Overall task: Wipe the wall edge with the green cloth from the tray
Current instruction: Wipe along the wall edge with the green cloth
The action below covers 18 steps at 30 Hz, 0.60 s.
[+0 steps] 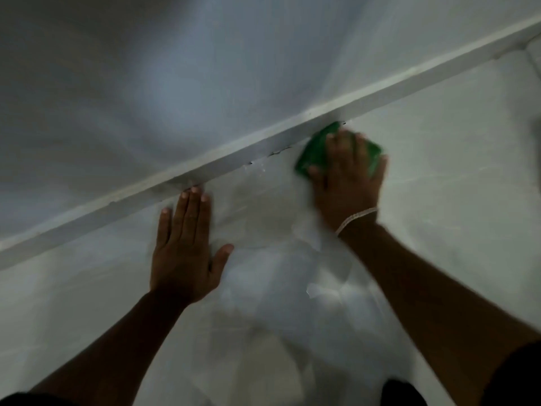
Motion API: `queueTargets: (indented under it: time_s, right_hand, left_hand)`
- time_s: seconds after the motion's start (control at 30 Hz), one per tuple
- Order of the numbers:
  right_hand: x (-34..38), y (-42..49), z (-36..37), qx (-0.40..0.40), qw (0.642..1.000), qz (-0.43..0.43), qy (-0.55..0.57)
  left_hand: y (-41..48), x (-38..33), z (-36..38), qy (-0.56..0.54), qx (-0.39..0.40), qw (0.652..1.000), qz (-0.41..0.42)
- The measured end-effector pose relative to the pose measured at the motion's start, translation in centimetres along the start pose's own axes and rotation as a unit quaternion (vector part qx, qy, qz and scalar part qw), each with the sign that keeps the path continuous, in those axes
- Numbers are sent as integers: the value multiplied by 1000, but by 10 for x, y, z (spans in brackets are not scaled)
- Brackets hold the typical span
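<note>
Fingers (345, 148) of the right hand (348, 183) press the crumpled green cloth (314, 155) beside the white wall edge (234, 159); the left hand (184, 253) lies flat, fingers spread, empty.

arms: bare | right wrist: pale thread band (355, 218) | sleeves: dark

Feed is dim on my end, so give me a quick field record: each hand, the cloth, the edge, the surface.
left hand: flat and open on the white surface, fingertips at the wall edge
right hand: pressing the green cloth, fingers spread over it
green cloth: bunched, touching the edge
wall edge: pale strip running diagonally, small dark chips left of the cloth
wrist: pale band on the right
tray: not in view
</note>
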State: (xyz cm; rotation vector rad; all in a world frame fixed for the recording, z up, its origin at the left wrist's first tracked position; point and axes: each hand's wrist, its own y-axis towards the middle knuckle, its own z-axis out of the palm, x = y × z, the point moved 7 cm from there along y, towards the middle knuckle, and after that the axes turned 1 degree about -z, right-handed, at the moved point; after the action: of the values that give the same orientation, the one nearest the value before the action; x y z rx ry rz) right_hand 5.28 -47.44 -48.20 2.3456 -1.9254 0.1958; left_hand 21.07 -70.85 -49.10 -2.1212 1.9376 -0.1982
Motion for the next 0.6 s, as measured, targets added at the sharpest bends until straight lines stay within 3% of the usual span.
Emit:
queueTargets:
  time_s: [0.1,0.2,0.37,0.47,0.53,0.6]
  right_hand:
    - [-51,32,-12,14,991,135,3]
    - [-18,26,-11,-6,989,149,15]
    - [92,-35,4,7,999,-2,43]
    - [88,-32,3,16,994,-106,18]
    - [39,-8,-3,-7,998,-68,-8]
    - [-22,21,-12,-10,998,51,-19]
  left_hand:
    - [-2,6,-2,1,-6,1000,1]
    - [-2,5,-1,11,-7,1000,1]
    - [-1,7,3,29,0,1000,2]
    - [-2,8,1,16,-1,1000,6]
    - [-6,13,-1,13,-15,1000,3]
    - [-11,19,-2,6,-23,1000,-15]
